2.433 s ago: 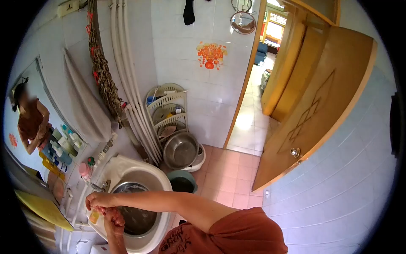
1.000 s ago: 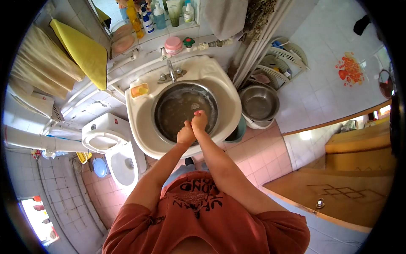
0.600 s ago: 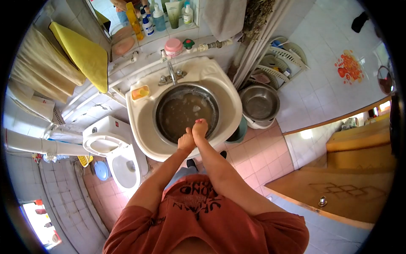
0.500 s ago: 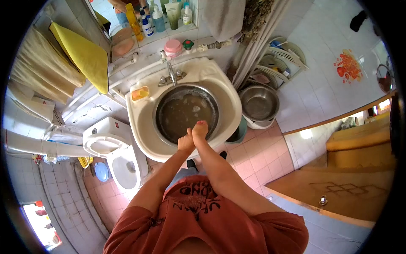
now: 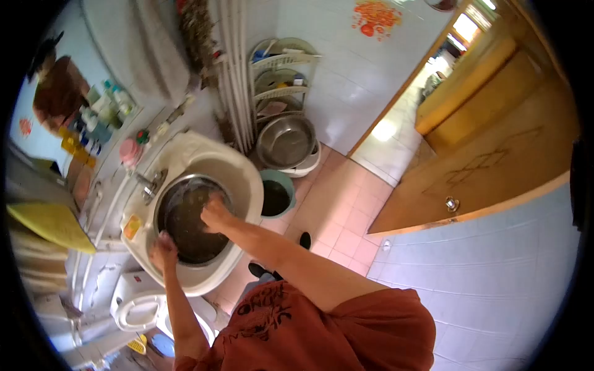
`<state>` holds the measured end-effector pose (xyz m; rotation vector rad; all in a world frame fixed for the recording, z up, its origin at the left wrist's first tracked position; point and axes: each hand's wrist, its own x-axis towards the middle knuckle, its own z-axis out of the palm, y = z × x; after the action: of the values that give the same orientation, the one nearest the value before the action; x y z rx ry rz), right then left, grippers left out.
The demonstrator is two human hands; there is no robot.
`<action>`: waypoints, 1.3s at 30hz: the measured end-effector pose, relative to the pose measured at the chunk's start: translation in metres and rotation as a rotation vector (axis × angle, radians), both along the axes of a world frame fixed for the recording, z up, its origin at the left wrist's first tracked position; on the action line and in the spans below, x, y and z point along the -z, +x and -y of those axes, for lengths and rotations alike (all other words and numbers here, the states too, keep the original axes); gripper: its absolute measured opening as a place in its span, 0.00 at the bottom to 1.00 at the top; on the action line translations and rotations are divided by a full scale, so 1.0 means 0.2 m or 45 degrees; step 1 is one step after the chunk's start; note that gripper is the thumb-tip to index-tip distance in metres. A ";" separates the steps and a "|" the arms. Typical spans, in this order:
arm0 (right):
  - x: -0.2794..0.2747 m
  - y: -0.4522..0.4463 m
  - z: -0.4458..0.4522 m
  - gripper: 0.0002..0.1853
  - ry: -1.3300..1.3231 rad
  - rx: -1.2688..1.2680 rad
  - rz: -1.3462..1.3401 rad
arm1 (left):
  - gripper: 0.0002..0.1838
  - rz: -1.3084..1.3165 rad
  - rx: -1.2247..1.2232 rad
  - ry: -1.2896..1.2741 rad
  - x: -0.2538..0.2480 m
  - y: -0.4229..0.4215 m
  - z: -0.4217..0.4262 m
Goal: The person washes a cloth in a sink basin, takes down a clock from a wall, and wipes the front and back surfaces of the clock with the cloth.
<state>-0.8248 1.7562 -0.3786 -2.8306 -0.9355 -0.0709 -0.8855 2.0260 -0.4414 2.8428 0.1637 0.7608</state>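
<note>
A round metal basin of murky brown water sits in the white sink. My left hand is at the basin's left rim with its fingers curled; whether it grips the rim I cannot tell. Over the right part of the water is my right hand, loosely closed and slightly blurred. Anything inside its fingers is hidden. The chrome faucet stands behind the basin, and an orange bar of soap lies on the sink's left corner.
Right of the sink, a green bucket holds dark liquid. Another metal basin rests before a tiered rack. The toilet is at lower left. A wooden door stands ajar at right. Bottles line the mirror ledge.
My hands were clasped together over the basin's front edge; now they are apart, left at the left rim, right over the water. The view has turned, shifting the sink leftward.
</note>
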 end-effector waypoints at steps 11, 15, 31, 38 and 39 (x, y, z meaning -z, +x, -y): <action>-0.24 -0.22 0.79 0.33 2.115 0.114 -1.238 | 0.32 -0.039 0.701 -0.556 -0.55 0.03 1.50; -0.39 -0.32 1.68 0.19 2.063 0.730 -1.309 | 0.28 -0.682 0.852 -1.416 -0.87 0.01 2.24; -0.33 -0.57 3.45 0.18 2.610 1.196 -0.169 | 0.17 -1.914 1.315 -2.017 -0.70 0.21 4.32; -0.31 -0.39 4.27 0.17 2.084 1.646 0.262 | 0.33 -1.939 1.736 -1.647 -0.64 0.49 5.12; -0.34 -0.38 4.37 0.17 2.078 1.650 0.264 | 0.33 -1.942 1.740 -1.652 -0.66 0.53 5.21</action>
<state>-0.9000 0.8822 -0.3111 -1.3347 0.8209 -0.7912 -0.7787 0.9832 -0.3099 1.0792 -0.6936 -1.2752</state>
